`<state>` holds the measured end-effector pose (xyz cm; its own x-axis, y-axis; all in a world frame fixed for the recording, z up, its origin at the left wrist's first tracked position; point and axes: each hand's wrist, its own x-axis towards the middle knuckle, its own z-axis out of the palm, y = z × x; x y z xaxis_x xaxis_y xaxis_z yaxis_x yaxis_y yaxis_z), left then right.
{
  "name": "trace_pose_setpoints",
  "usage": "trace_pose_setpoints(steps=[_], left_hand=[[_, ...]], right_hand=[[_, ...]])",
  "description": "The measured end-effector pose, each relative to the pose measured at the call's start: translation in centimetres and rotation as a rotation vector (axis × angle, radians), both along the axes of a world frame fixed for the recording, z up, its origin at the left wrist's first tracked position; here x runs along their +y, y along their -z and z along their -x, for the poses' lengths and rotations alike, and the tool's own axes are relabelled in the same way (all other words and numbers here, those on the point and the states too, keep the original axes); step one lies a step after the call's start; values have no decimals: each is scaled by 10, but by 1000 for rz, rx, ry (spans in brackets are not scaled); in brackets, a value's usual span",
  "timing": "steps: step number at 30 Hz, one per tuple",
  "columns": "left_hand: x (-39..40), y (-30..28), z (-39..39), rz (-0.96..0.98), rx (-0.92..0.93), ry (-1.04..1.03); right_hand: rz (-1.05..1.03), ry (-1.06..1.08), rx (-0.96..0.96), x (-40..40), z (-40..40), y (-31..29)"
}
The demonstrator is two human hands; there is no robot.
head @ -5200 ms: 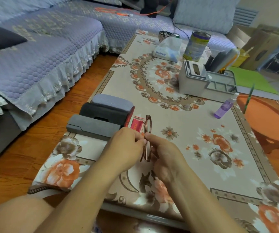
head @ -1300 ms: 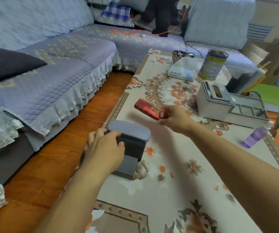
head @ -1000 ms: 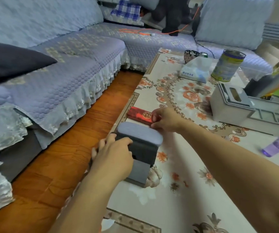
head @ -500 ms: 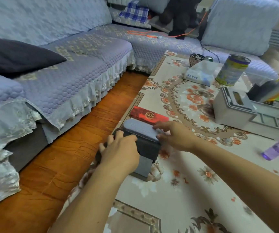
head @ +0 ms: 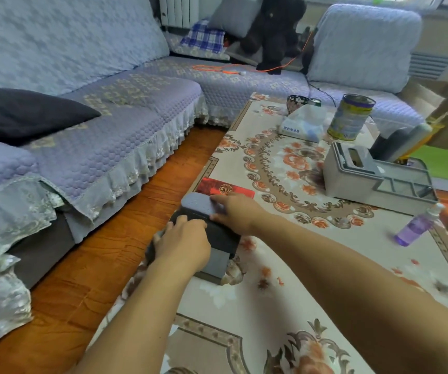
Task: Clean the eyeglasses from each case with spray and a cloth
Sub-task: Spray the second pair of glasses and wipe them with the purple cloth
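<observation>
1. Head view: near the table's point(head: 247, 314) left edge, by the sofa, three eyeglass cases lie side by side in a row. The dark case point(head: 221, 240) in the middle is my landmark for everything else.

2. The left hand point(head: 183, 245) lies over the near-left end of the dark case and the grey case point(head: 214, 267) just nearer than it, fingers curled down over the edge. It grips the row, as far as I can judge.

3. The right hand point(head: 235, 211) reaches across to the blue-grey case point(head: 199, 203), just beyond the dark case. Its fingers lie on the lid and its thumb is at the seam with the dark case. Whether it pinches or only presses, I cannot tell.

4. A red case point(head: 225, 188) lies flat just beyond the blue-grey one, untouched.

5. The spray bottle point(head: 415, 228), purple, lies well to the right of the dark case, near the table's far-right edge. I see no glasses or cloth anywhere.

6. Handling, as I judge it: these look like stiff, light hard-shell cases that would slide on the smooth tablecloth. So one hand should pin the base while the other lifts the lid at its long front edge. The glasses inside are fragile, best lifted by the frame or bridge, not the lenses.

7. The grey organiser point(head: 352, 175) sits far right and beyond the dark case.
</observation>
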<state>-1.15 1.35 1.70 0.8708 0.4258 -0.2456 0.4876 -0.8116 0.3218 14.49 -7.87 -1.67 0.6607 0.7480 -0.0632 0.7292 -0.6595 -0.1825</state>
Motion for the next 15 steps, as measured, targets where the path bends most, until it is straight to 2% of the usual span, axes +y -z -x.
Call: trace_pose_setpoints(steps=[3,6,9,11,12,15], left_hand=[[-1,7,5,7,-78,-19],[-5,10,8,-26,-216,-31],[-26,1,10,134,-418,-2],[-51,-2,15,346,-372,154],[-67,1,18,387,-273,292],[-126,21,25,286,-12,663]], right_hand=[[12,-58,-131,-11,5,-12],[-100,-5,-145,-50,12,-39],[-222,27,-118,-135,40,-50],[-205,24,-83,-205,77,-42],[-185,25,-68,-237,98,-36],[-148,26,-69,-308,145,-11]])
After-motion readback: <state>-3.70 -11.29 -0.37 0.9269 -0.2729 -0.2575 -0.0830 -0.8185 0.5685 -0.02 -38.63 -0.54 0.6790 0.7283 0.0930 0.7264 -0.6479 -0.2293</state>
